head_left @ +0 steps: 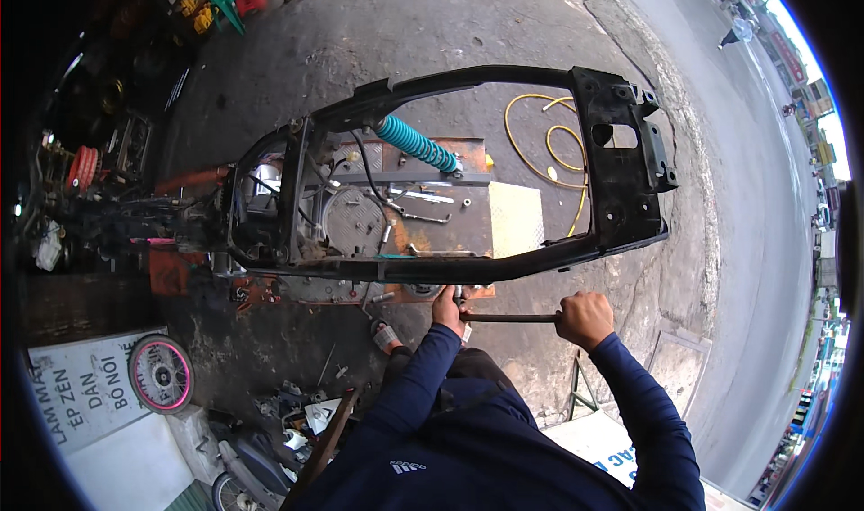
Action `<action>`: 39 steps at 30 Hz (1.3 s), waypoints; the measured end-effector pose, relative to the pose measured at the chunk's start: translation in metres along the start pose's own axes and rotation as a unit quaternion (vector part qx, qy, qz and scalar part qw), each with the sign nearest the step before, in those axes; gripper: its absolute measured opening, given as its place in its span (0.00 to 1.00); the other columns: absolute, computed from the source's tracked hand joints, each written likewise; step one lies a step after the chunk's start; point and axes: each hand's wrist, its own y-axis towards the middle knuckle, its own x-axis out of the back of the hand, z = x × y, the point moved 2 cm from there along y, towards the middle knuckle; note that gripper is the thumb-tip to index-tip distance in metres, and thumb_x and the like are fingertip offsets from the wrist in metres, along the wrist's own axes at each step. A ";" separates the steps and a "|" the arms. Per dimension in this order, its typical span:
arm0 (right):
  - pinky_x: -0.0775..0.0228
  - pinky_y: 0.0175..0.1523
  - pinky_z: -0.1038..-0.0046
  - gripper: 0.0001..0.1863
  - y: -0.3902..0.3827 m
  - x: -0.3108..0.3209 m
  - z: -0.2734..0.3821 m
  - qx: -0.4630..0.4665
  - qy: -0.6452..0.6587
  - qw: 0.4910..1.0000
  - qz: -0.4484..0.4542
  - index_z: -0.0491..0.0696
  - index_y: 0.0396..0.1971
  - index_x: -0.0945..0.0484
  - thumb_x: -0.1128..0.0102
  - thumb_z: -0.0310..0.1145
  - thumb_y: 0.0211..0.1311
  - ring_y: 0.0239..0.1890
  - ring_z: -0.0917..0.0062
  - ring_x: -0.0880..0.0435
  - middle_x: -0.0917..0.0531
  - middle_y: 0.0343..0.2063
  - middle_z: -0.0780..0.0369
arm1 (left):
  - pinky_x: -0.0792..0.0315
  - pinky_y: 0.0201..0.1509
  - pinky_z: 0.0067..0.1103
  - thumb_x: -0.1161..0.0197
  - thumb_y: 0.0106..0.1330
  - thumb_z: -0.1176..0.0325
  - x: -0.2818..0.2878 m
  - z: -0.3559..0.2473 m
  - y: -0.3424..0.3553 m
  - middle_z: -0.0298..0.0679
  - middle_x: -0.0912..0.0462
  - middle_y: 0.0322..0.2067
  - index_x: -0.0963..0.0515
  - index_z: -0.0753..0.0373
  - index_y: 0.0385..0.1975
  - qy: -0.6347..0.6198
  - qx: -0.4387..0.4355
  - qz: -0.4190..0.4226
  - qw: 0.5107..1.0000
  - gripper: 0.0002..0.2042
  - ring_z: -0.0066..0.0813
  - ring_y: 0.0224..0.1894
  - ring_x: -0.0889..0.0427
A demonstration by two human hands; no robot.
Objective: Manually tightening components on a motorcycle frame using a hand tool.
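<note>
My right hand (587, 320) is closed round the outer end of a long dark wrench handle (511, 318), which lies nearly level. At the handle's other end, my left hand (445, 307) is closed round the wrench's head, just below the near rail of a black motorcycle frame (423, 269). What the head fits onto is hidden by my fingers and the rail. A teal coil-spring shock absorber (417, 144) slants inside the frame, on its far side.
Beneath the frame is a rusty lift platform (463, 232) with loose tools on it. A yellow hose (555, 140) coils on the ground at the right. A pink-rimmed wheel (162, 374) lies at lower left, near a heap of parts (301, 421). The road (765, 196) runs along the right.
</note>
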 end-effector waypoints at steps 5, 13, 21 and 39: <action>0.28 0.26 0.64 0.10 0.005 -0.008 -0.010 -0.018 0.000 1.000 0.007 0.47 0.12 0.21 0.44 0.37 0.42 0.21 0.61 0.19 0.20 0.17 0.54 | 0.38 0.22 0.20 0.49 0.69 0.58 -0.010 -0.001 -0.001 0.31 0.29 0.20 0.27 0.57 0.35 0.007 -0.004 -0.004 1.000 0.10 0.17 0.14 0.39; 0.28 0.26 0.64 0.08 0.012 -0.018 -0.012 -0.012 -0.001 0.999 -0.031 0.47 0.10 0.22 0.45 0.35 0.36 0.19 0.60 0.20 0.21 0.15 0.53 | 0.37 0.21 0.20 0.51 0.70 0.57 -0.004 -0.002 0.001 0.30 0.28 0.19 0.29 0.55 0.32 0.018 -0.001 -0.020 1.000 0.10 0.18 0.13 0.39; 0.27 0.27 0.64 0.09 0.010 -0.024 -0.009 -0.037 0.006 0.999 -0.002 0.47 0.12 0.20 0.44 0.36 0.35 0.20 0.60 0.19 0.21 0.17 0.53 | 0.36 0.23 0.21 0.51 0.71 0.56 -0.002 -0.006 0.000 0.31 0.29 0.20 0.27 0.55 0.34 0.009 0.010 -0.013 1.000 0.11 0.17 0.14 0.38; 0.31 0.29 0.63 0.04 -0.087 -0.029 -0.088 0.119 0.143 0.977 -0.104 0.50 0.21 0.26 0.42 0.33 0.47 0.25 0.66 0.20 0.24 0.20 0.62 | 0.36 0.23 0.21 0.51 0.68 0.58 -0.011 0.084 -0.007 0.33 0.28 0.22 0.28 0.57 0.31 0.043 0.106 -0.030 0.993 0.10 0.17 0.15 0.36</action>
